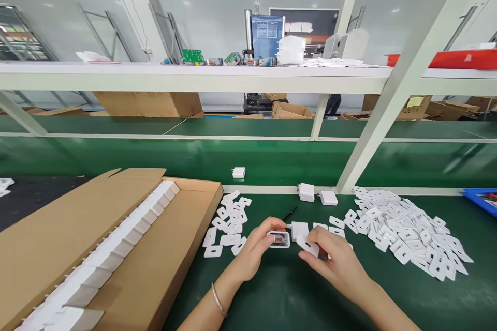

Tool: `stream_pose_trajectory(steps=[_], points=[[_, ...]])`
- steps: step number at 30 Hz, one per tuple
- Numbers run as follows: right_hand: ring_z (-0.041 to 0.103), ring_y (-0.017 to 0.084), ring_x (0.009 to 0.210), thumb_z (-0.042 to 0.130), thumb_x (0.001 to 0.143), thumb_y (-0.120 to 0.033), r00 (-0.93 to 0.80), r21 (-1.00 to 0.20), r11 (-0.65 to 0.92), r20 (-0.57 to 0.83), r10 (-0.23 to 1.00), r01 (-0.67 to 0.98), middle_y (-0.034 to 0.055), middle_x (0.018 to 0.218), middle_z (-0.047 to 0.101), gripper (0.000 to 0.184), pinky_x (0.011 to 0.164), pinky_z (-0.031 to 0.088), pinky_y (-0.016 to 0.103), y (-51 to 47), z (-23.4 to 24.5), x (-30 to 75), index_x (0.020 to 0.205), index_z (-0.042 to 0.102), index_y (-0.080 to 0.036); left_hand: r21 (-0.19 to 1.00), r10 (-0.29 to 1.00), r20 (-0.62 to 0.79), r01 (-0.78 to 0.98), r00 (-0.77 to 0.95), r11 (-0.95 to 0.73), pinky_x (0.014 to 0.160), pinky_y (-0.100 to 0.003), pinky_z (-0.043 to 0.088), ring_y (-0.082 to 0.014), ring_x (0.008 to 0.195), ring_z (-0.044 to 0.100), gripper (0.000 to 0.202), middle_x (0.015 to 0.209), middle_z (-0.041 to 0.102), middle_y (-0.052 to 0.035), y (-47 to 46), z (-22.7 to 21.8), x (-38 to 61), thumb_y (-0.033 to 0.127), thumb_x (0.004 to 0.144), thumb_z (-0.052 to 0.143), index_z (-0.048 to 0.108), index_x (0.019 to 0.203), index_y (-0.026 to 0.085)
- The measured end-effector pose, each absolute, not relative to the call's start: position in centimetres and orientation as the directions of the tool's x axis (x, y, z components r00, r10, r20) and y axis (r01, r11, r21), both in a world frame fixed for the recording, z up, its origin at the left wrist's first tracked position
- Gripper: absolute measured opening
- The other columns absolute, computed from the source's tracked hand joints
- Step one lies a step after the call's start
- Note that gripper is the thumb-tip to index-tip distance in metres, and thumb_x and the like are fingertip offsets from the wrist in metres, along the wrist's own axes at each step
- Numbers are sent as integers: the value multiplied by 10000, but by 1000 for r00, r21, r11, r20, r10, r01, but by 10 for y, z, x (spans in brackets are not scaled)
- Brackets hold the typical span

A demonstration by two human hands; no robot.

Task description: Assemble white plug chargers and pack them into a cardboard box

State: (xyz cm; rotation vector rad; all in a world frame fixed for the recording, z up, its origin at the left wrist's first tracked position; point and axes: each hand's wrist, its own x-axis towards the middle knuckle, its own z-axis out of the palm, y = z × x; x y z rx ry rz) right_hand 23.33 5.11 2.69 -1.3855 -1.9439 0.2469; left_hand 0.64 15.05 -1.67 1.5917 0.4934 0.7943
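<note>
My left hand [254, 249] is closed round a white charger body [279, 239] with its open end showing orange parts inside. My right hand [334, 258] pinches a small white cover plate [308, 246] just right of that body. Both hands hover low over the green table [287, 295]. Another white charger [299, 228] lies just behind my fingers, with a thin black stick [289, 214] beyond it.
A long cardboard box [116, 248] at left holds a row of white chargers. Several loose cover plates [229, 222] lie beside it, and a big heap [407, 232] at right. Two chargers [316, 194] sit near the frame post; one [238, 172] on the belt. Blue tray [483, 199] far right.
</note>
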Motion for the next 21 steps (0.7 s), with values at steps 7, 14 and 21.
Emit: stream_pose_trajectory(steps=[7,14,21], points=[[705,243,985,611,1043,-310,-228,-540,530,528,819,654,84,1109,722,224,825,599,378,75,27,199,1253,688,-293,971,705,227,-102,672,-215,708,-300,399,-222,885,553,516,1090,667,-64,151,-14,4,607,1064,337,642,1239,229],[647,239,1015,651,993,-292,-171,-673,446,436,884,589,71,1099,627,192,855,577,377,82,23,183,1170,724,-314,970,721,234,-104,652,-221,915,-352,464,-260,1047,597,364,1129,669,-54,147,-12,2,512,1061,459,630,1222,234],[577,196,808,442,1060,-586,9,-891,145,165,986,431,24,932,588,393,740,517,343,88,14,182,1251,592,-278,946,756,317,-131,573,-297,1011,-412,495,-294,1168,584,409,1230,604,-108,143,-23,2,559,1068,419,583,1265,240]])
